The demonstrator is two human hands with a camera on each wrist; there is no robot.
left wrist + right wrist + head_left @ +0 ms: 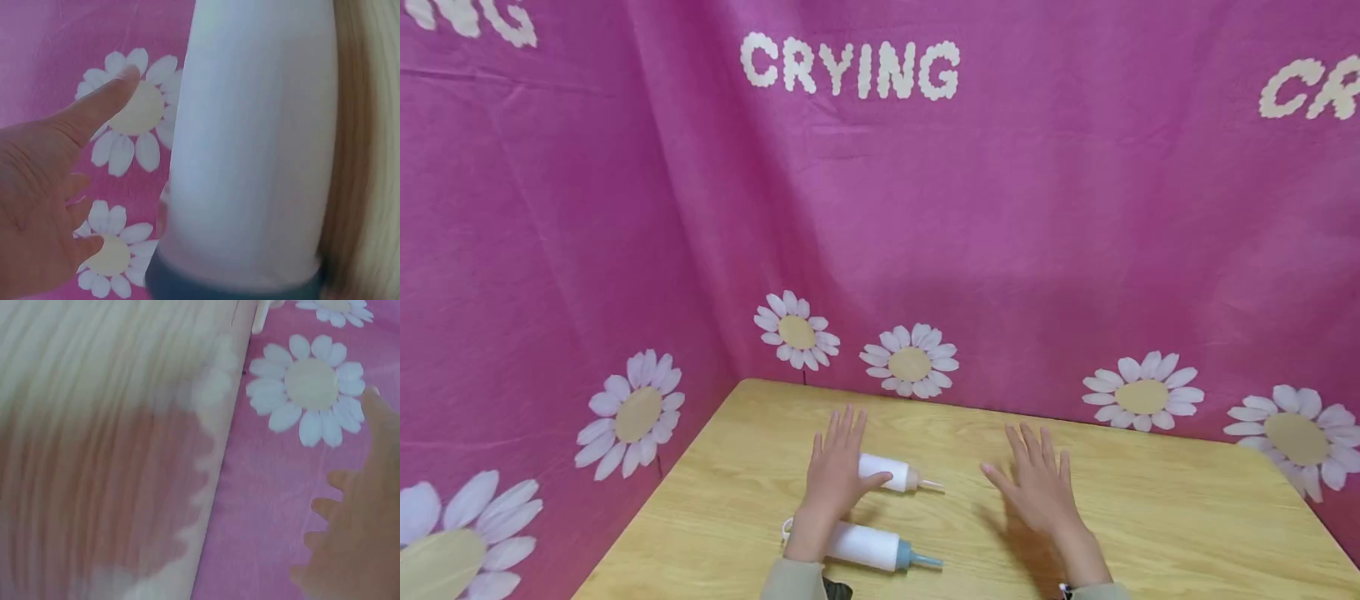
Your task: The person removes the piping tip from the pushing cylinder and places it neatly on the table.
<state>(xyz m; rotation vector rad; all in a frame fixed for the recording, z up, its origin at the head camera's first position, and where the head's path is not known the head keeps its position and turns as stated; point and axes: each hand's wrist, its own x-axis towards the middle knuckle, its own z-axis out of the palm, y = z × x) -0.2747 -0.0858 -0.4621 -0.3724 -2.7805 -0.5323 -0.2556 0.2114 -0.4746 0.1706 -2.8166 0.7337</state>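
My left hand is held out with straight, spread fingers, its thumb overlapping a white squeeze bottle with a beige collar and thin nozzle. Nearer to me, by the left wrist, a second white squeeze bottle with a blue-grey collar and nozzle lies on its side. Its white body fills the middle of the left wrist view, apart from the left thumb and fingers. To the right of both bottles, my right hand hovers over the table, fingers spread and holding nothing. Both nozzles point right.
The wood-grain table carries both bottles. Pink cloth with printed daisies and white letters hangs along its back and left sides. A white loop shows left of the left wrist, and a dark item at the left cuff.
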